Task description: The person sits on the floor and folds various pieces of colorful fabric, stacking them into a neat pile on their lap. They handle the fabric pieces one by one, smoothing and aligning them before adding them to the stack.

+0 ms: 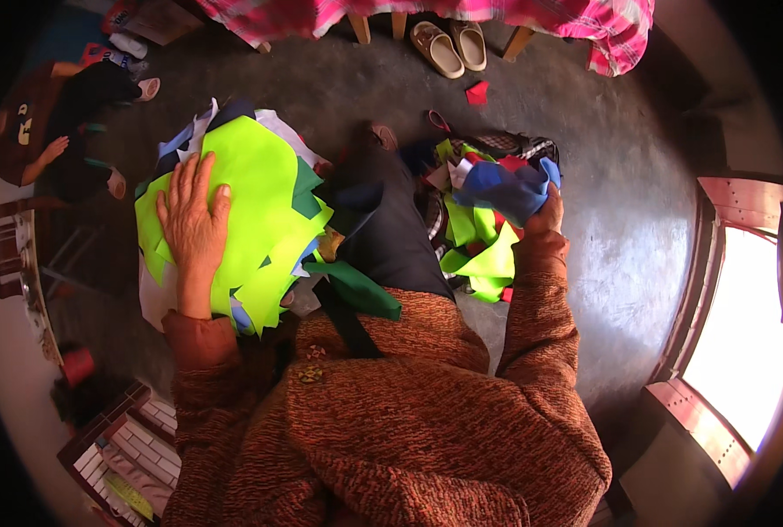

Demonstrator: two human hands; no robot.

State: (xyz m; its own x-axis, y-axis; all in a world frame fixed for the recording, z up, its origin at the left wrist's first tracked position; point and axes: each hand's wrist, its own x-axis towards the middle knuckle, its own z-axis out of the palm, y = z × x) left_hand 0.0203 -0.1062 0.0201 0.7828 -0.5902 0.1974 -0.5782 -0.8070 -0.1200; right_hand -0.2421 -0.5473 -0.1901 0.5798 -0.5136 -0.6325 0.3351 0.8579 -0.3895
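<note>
My left hand (194,211) lies flat, fingers stretched out, on a large neon-green fabric piece (268,189) that tops a pile of cloth scraps at my left. Blue, white and dark green edges stick out from under it. My right hand (545,213) grips a blue fabric piece (510,191), held over a second heap at my right. Neon-green scraps (488,259) with bits of red and white show in that heap, beside a dark checked bag (519,145). A dark green strip of cloth (365,292) rests across my lap.
A pair of clogs (448,48) stands ahead by a pink checked cloth (444,9) hanging over wooden legs. One small red scrap (476,93) lies on the grey floor. Another person (44,140) sits at the far left. A bright doorway (743,325) opens at the right.
</note>
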